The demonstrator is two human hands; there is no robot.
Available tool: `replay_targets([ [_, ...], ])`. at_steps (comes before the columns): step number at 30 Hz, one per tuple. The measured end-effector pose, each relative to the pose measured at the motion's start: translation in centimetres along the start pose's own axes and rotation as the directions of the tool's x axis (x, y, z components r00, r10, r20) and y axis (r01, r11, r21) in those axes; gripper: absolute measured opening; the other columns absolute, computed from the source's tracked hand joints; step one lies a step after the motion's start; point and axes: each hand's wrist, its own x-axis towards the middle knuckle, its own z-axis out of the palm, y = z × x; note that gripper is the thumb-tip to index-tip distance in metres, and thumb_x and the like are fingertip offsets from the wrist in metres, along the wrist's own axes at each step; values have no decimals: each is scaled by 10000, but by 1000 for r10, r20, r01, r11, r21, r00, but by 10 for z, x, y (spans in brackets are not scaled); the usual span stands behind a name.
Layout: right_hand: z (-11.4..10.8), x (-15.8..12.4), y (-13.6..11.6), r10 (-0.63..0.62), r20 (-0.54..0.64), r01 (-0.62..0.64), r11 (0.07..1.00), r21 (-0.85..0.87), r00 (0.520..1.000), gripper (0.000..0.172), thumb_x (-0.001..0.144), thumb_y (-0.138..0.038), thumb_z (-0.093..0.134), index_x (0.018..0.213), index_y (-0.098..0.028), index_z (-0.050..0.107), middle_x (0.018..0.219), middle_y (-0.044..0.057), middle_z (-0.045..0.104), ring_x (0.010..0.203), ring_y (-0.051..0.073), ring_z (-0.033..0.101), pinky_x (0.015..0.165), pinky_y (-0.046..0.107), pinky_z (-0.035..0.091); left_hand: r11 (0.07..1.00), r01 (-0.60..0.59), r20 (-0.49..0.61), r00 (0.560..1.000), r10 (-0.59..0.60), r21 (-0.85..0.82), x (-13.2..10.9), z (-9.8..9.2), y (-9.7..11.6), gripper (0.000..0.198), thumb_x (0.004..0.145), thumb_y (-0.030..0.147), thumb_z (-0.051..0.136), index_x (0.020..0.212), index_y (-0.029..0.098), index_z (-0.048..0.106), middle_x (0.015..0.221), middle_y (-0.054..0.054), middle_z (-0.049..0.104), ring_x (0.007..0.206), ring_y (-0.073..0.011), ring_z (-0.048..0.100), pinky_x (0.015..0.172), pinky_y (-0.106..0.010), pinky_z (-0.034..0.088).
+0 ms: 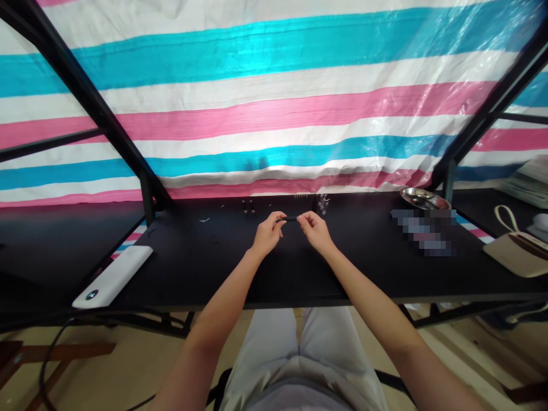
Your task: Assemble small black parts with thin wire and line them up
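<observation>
Between my two hands, above the black table, is a thin dark stick-like piece (pixel 291 218) held level; it looks like a pen-sized tube, but its exact kind is too small to tell. My left hand (pixel 269 233) pinches its left end with thumb and fingers. At the other end, where a lighter tip shows, my right hand (pixel 314 229) pinches with thumb and forefinger. Two small dark pieces with pale ends (pixel 248 206) lie beyond my left hand. A cluster of small dark and clear pieces (pixel 322 203) sits behind my right hand.
A round metal dish (pixel 424 198) stands at the back right, with a blurred-out item (pixel 423 231) before it. On the left lies a long white device (pixel 113 277). A beige pouch (pixel 516 251) is far right. Black frame bars and a striped sheet (pixel 274 114) rise behind the table (pixel 192 262).
</observation>
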Motion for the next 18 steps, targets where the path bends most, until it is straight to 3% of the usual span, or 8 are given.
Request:
replay_targets([
  [6,1,-1,-1,-12,4,12,1000,-13,1000,347,765,-545,533,752,-200,494,577,-48,416,465,75,335,431,215,261,999,34,10,999,-34,11,1,-1,0,159,854,280,439,973,203,511,892,-4,610,480,-41,533,543,-191,455],
  [18,1,1,2,-16,21,15,998,66,1000,315,761,-507,553,831,-204,503,669,-32,486,458,62,362,423,213,278,984,103,-3,994,-105,-144,3,1,0,170,829,309,478,944,186,502,888,-20,646,419,-42,530,462,-187,435],
])
